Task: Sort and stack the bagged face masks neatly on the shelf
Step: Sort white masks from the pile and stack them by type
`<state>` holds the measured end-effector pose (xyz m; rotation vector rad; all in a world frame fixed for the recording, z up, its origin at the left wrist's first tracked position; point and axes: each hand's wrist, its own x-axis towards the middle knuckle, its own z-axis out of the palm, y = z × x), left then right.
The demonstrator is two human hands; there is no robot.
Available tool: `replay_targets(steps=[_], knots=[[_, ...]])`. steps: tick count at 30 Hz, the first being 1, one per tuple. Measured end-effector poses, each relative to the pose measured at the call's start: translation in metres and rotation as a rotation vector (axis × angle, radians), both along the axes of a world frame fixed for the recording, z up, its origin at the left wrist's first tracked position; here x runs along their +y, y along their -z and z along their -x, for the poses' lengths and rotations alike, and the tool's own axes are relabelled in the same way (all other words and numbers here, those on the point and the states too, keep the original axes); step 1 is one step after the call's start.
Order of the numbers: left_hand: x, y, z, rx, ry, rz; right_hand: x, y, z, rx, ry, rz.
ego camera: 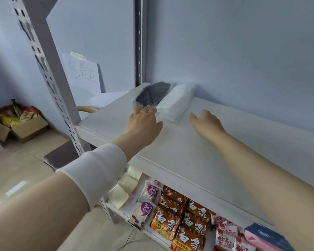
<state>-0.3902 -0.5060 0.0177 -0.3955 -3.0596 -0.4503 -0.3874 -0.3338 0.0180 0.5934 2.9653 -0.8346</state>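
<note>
Adjoining black-mask bag (153, 94) and white-mask bag (178, 101).

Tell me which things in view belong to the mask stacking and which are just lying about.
Job: bag of black masks, bag of white masks beside it, upper shelf, left hand at the black bag, right hand beside the white bag.
Lying about: noodle packets and biscuit packs on the lower shelf, cardboard box of snacks, handwritten sign.
</note>
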Motion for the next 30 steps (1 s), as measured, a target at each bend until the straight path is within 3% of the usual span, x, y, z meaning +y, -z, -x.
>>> replay_targets(steps=[4, 14, 17, 23, 27, 30], knots=[[-0.015, 0.004, 0.040, 0.020, 0.042, 0.034, -0.015, 0.010, 0.058, 0.005, 0.153, 0.250], [-0.044, -0.005, 0.118, 0.133, 0.222, 0.096, -0.031, 0.016, 0.146, -0.221, 0.367, 0.210], [-0.048, -0.003, 0.136, 0.205, 0.331, 0.124, -0.025, 0.024, 0.157, -0.213, 0.433, 0.365], [-0.059, -0.003, 0.159, 0.137, 0.467, 0.052, -0.031, 0.018, 0.147, -0.145, 0.567, 0.522], [-0.055, 0.003, 0.158, 0.098, 0.537, -0.062, -0.036, 0.013, 0.121, -0.003, 0.634, 0.715], [-0.044, 0.005, 0.149, 0.084, 0.624, -0.157, -0.034, 0.003, 0.091, 0.007, 0.663, 0.722]])
